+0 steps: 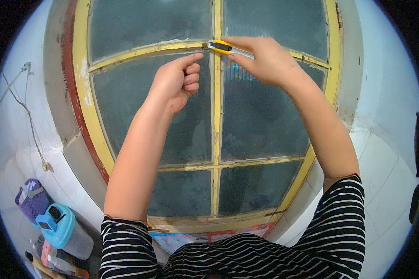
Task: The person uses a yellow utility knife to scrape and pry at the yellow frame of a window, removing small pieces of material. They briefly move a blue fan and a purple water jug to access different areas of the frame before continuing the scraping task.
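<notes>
My right hand [267, 60] holds a small yellow-and-black utility knife [222, 47] between thumb and fingers. The tool's pale front end is at the crossing of the yellow window bars, touching or very near the horizontal bar [172, 46]. Just below that bar, left of the upright one [217, 116], is my left hand [177, 80]. Its fingers are curled in and the index finger points toward the crossing, with nothing visible in its grip. Behind both hands are dark glass panes [260, 118].
Worn yellow framing [86, 81] surrounds the panes. A cord [30, 116] hangs on the left wall. At lower left stand a container with a blue lid [63, 228], a purple holder [34, 202] and several bottles or tools. White tiles [379, 172] cover the lower right wall.
</notes>
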Motion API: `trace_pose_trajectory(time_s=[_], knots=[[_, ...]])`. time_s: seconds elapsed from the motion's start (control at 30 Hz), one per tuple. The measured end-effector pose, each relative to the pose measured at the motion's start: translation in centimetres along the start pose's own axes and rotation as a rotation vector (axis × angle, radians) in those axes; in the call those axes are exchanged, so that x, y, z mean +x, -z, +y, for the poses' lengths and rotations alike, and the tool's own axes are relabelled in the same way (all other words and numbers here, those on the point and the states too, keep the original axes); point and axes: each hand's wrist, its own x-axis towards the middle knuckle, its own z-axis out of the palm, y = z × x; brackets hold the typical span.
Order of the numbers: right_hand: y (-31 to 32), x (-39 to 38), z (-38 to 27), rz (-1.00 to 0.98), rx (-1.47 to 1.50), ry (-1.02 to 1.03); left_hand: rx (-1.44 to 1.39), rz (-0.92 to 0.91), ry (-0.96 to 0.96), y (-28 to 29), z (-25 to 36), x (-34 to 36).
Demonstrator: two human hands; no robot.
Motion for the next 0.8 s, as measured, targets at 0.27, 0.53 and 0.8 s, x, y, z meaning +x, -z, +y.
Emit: trace_pose_trajectory(time_s=[0.27, 0.53, 0.8], knots=[[1.2, 1.2, -0.9, -0.052, -0.169, 0.103, 0.012, 0.063, -0.049, -1.0, -0.5, 1.3], [-0.8, 0.3, -0.3, -0.08, 0.252, -0.05, 0.08, 0.079, -0.121, -1.2, -0.9, 1.4], [0.2, 0.8, 0.0, -0.244, 0.457, -0.153, 0.117, 0.096, -0.145, -0.5, -1.1, 2.0]])
